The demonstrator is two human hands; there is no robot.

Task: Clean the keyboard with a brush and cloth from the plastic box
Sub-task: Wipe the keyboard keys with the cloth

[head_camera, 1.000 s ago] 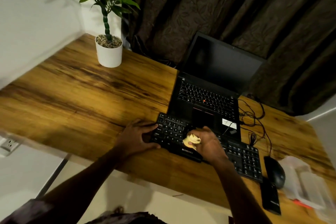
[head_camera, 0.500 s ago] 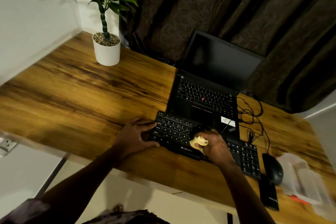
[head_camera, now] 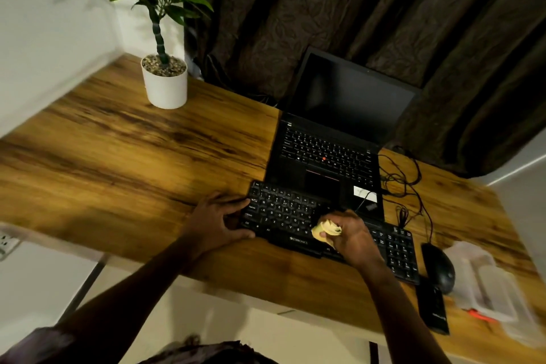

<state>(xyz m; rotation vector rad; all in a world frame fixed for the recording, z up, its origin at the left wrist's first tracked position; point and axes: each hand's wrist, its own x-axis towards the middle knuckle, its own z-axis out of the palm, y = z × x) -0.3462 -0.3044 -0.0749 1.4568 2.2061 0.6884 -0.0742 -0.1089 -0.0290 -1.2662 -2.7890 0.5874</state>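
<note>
A black keyboard (head_camera: 283, 216) lies near the front edge of the wooden desk (head_camera: 124, 156), just in front of a laptop. My left hand (head_camera: 217, 220) rests flat on the keyboard's left end, fingers spread, holding it down. My right hand (head_camera: 353, 235) is closed on a crumpled yellow cloth (head_camera: 326, 230) and presses it onto the keys at the keyboard's middle. The clear plastic box (head_camera: 487, 284) sits blurred at the desk's right end, with something orange (head_camera: 480, 315) by its near side. No brush can be made out.
An open black laptop (head_camera: 334, 139) with a dark screen stands behind the keyboard. Right of the keyboard are a black mouse (head_camera: 438, 267), a flat black device (head_camera: 432, 309) and tangled cables (head_camera: 399, 183). A white potted plant (head_camera: 165, 83) stands back left; dark curtains hang behind.
My right hand with the cloth has slid rightward along the keys from the left-middle toward the centre. My left hand has stayed on the keyboard's left end.
</note>
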